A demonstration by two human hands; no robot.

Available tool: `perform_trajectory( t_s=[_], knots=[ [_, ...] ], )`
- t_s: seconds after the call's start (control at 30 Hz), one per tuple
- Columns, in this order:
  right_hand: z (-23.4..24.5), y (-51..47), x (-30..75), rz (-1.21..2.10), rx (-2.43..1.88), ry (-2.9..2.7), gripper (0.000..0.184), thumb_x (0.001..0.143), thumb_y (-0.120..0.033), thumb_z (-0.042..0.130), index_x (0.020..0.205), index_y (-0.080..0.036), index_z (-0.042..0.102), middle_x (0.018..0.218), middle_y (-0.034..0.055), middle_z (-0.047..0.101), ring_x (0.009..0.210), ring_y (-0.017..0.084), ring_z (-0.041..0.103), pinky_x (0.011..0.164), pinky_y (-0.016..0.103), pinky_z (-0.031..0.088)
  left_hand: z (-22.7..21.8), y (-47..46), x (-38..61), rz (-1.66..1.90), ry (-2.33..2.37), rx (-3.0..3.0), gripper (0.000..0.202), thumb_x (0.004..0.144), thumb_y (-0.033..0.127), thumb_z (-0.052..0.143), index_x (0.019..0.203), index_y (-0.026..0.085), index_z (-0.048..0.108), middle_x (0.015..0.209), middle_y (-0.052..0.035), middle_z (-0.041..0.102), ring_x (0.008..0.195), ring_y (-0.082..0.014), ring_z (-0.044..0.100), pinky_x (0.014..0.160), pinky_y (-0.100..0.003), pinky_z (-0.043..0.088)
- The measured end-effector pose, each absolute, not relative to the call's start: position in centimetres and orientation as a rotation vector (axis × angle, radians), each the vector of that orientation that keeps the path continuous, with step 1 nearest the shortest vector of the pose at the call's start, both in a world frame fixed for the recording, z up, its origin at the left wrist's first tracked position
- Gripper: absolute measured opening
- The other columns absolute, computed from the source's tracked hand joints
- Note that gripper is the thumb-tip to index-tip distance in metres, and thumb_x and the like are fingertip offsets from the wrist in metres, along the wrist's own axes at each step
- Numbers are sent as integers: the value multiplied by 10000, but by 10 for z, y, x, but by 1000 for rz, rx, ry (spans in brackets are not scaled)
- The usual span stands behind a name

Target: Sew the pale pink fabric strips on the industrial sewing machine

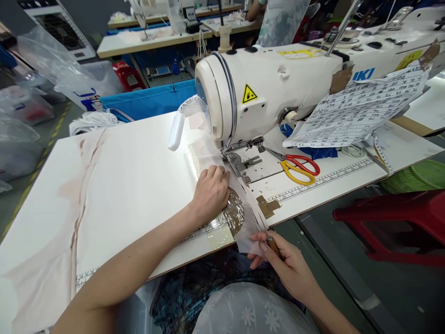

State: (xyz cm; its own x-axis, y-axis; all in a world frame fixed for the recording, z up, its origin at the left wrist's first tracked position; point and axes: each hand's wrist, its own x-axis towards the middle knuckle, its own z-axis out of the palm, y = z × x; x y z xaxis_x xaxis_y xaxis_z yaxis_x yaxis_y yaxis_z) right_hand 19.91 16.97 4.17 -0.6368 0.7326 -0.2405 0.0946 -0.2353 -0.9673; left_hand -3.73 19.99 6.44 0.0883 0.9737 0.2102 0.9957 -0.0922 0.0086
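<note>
Right hand [284,260], fingers clamped on wooden-handled tool [273,246] at near end of pale fabric [247,235], best kept flat and lightly taut on table [135,181]; farther, left hand [211,191], fingers curled together over fabric, grip beneath untellable, best kept clear of needle area [225,157] under sewing machine head [266,83].

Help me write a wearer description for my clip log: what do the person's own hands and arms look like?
The left hand and right hand are bare, with no glove, ring or watch visible. Both forearms are uncovered, with no sleeve in view. Between them shows a grey top with a pale flower pattern.
</note>
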Motion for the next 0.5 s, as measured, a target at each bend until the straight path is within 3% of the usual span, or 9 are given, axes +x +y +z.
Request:
perform_trajectory(
  t_s=[0.33,0.5],
  knots=[
    [49,178,186,2016,-955,-1534,382,936,-564,544,1041,-201,600,811,42,729,646,176,721,674,313,588,56,214,-48,-353,-2055,-2170,394,937,177,364,1244,106,601,1185,-152,611,1098,-296,514,912,-444,458],
    [50,179,186,1964,-964,-1585,361,958,-538,521,1046,-196,597,812,32,701,657,168,715,678,302,579,55,210,-50,-379,-2006,-2182,423,961,207,348,1285,73,585,1256,-163,603,1209,-299,490,1034,-456,407]
  ],
)
